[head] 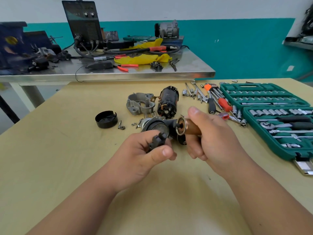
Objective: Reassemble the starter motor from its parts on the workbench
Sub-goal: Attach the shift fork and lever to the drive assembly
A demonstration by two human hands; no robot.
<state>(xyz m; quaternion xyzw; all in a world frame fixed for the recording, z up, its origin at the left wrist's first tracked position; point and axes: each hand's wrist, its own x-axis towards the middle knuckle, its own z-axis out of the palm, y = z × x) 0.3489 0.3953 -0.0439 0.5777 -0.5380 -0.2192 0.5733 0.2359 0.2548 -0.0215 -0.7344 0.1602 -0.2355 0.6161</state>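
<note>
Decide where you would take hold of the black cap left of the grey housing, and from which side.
Take the black cap by its upright wall, thumb inside, fingers outside, from above: it sits open side up, rim exposed. Its left edge seems best, away from the small fasteners.

Bare forearms, left hand [140, 160] and right hand [216, 136]; nails seemingly short.

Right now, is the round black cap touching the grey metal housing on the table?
Apart. The head view shows a strip of bare tabletop between the black cap and the grey housing.
</note>
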